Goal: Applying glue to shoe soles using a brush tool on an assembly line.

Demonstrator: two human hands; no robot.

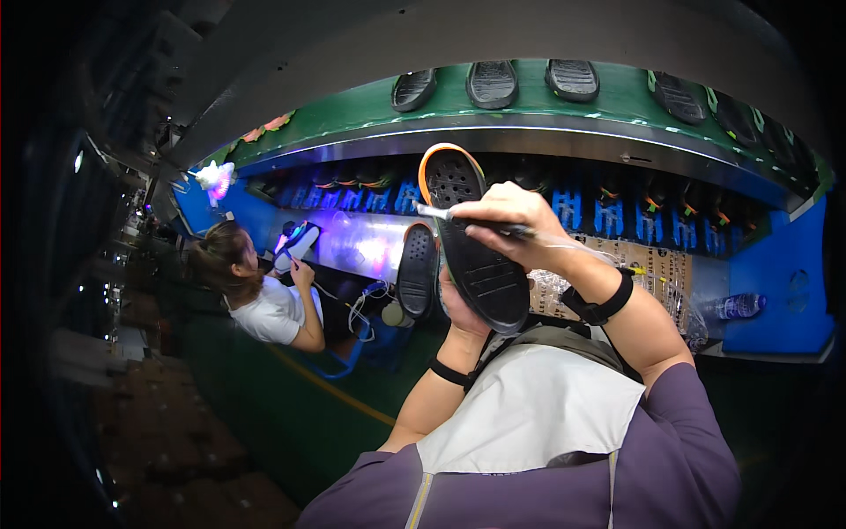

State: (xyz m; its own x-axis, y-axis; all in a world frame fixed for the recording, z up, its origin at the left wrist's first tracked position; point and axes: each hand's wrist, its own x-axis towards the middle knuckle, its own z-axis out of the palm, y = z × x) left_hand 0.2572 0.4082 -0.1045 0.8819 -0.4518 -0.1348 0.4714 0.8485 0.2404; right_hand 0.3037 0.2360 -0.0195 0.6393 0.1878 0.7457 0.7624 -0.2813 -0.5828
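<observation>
My left hand (463,309) grips a black shoe sole (480,269) from below, near its heel end. The sole is tilted upward, its holed toe end edged in orange and pointing away from me. My right hand (511,220) is closed around a brush (434,212) with a pale flat tip. That tip lies over the sole's toe half, though contact is hard to tell. A thin pale line trails from the right hand toward my wrist. Just left of the held sole is a second black sole (415,273), also orange-edged; what supports it is hidden.
Black soles (492,84) lie along a green belt (529,115) above the bench. Under it run blue racks (608,219) with dark shoes. Cardboard (661,269) and a plastic bottle (740,306) are at right. At left a co-worker (273,300) handles a shoe under purple light.
</observation>
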